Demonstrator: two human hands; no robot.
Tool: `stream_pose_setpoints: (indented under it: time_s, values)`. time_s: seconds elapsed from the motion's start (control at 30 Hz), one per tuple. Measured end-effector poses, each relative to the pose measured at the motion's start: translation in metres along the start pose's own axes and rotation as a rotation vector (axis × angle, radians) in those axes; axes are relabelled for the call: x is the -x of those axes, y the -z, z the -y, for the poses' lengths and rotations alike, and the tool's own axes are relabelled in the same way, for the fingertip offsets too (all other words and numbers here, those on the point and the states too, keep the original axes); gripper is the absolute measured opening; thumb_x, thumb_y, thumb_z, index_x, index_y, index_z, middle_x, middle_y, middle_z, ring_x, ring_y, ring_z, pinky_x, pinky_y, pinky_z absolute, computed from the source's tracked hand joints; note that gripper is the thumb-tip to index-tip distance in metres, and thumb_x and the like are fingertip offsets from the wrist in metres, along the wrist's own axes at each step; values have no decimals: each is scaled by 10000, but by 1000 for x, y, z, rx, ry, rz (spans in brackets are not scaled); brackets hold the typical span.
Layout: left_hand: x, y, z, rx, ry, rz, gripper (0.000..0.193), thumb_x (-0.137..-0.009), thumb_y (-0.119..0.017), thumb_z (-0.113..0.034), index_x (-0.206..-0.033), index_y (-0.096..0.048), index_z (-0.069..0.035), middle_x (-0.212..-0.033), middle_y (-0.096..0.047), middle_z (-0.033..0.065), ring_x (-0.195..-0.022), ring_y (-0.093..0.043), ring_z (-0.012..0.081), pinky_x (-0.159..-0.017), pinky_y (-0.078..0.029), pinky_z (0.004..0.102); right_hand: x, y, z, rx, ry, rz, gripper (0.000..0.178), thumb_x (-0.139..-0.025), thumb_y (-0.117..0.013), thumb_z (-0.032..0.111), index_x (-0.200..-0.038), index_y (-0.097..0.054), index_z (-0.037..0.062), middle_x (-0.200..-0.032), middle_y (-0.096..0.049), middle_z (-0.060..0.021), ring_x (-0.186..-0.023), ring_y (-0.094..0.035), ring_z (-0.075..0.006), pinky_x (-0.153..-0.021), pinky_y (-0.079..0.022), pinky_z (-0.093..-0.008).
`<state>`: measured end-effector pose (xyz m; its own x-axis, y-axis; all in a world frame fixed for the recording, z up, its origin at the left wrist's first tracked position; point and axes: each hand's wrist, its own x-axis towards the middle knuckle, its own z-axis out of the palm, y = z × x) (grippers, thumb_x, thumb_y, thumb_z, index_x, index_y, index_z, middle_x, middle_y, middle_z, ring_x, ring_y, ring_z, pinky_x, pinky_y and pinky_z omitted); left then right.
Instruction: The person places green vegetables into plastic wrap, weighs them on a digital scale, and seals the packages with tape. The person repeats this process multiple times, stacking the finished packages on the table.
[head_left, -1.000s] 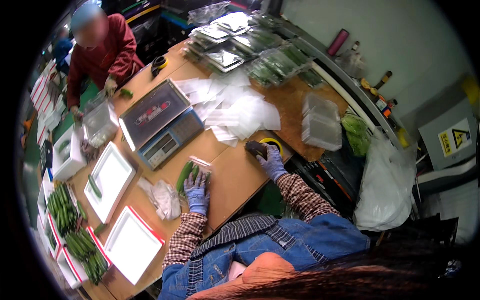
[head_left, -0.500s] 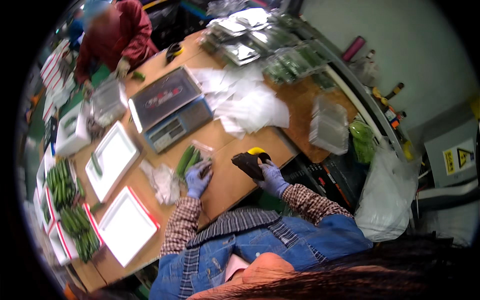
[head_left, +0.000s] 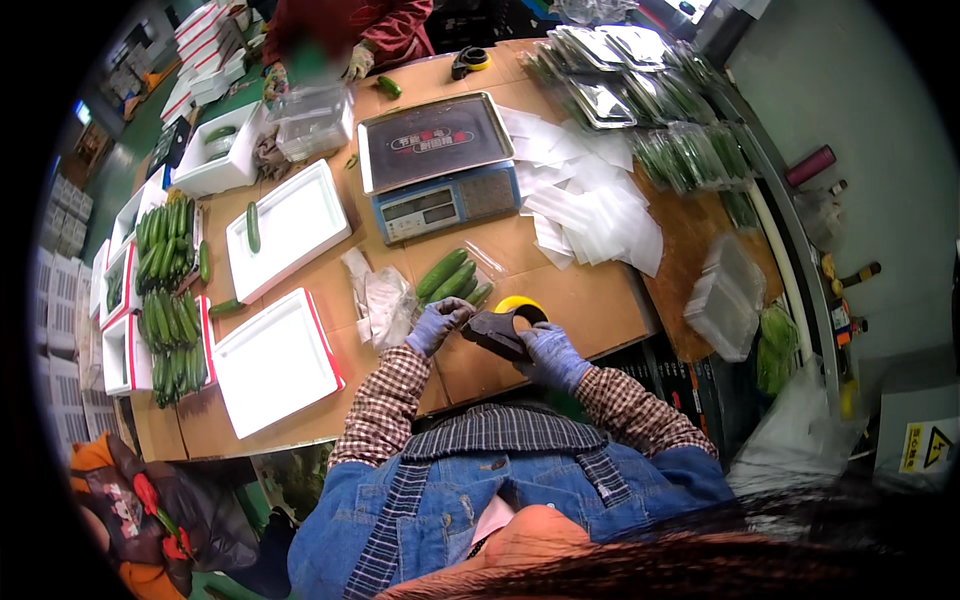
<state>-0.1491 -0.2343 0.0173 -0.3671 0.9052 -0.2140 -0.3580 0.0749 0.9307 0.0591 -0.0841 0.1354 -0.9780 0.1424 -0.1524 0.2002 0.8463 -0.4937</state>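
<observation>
My right hand (head_left: 548,352), in a blue glove, grips a black tape dispenser (head_left: 497,331) with a yellow tape roll (head_left: 521,304). My left hand (head_left: 437,324), also gloved, touches the front end of the dispenser. Both are held just above the wooden table's (head_left: 590,305) near edge. Right behind them lies a clear bag with a few green cucumbers (head_left: 450,277) in it. A digital scale (head_left: 438,165) with a steel pan stands further back.
Empty white foam trays (head_left: 276,361) (head_left: 290,229) lie to the left, beside trays filled with cucumbers (head_left: 170,325). Loose clear bags (head_left: 590,205) and packed trays (head_left: 680,150) cover the right. Another person in red (head_left: 350,30) works at the far end.
My right hand has carried the tape dispenser from the table's right side to in front of me. My left hand left the cucumber bag and came to the dispenser.
</observation>
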Motion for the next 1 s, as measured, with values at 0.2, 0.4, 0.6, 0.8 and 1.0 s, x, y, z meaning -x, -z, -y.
stream_pose_setpoints:
  time_s: [0.2, 0.4, 0.6, 0.8, 1.0]
  values:
    - [-32, 11, 31, -78, -14, -611, 118, -854, -639, -147, -848, -684, -38, -709, -640, -11, -600, -486, 50, -557, -398, 209, 54, -38, -18, -1020, -352, 89, 581, -757, -715, 445, -1045, -556, -34, -907, -648, -139, -839, -615, -168, -766, -482, -289]
    - [-31, -12, 8, -620, -126, -867, 74, -782, -683, -164, -791, -709, -95, -665, -631, 56, -609, -566, 163, -609, -446, 309, 42, -43, 2, -828, -514, -244, 532, -770, -679, 484, -930, -603, -18, -781, -657, -119, -764, -632, -179, -711, -493, -313]
    - [-27, -24, -7, -1140, -149, -990, 288, -777, -676, -175, -1063, -647, -156, -1008, -640, 75, -928, -594, 276, -804, -465, 386, -6, -61, -20, -533, -576, -169, 477, -808, -639, 462, -815, -631, -16, -691, -650, -123, -625, -635, -186, -561, -490, -321]
    - [7, -53, -47, -1150, -616, -543, 374, -829, -583, -278, -1171, -587, -125, -1093, -615, 101, -984, -580, 276, -862, -441, 410, -17, -67, -54, -593, -515, -116, 464, -819, -620, 479, -896, -690, 27, -706, -669, -70, -629, -620, -137, -587, -488, -297]
    - [-22, 8, 97, -2317, -404, -658, 781, -750, -639, -435, -1409, -317, -165, -1476, -289, 114, -1337, -321, 243, -1058, -162, 603, -20, -59, -44, -681, -482, -109, 606, -760, -615, 587, -854, -673, -9, -737, -673, -163, -685, -672, -257, -619, -519, -352]
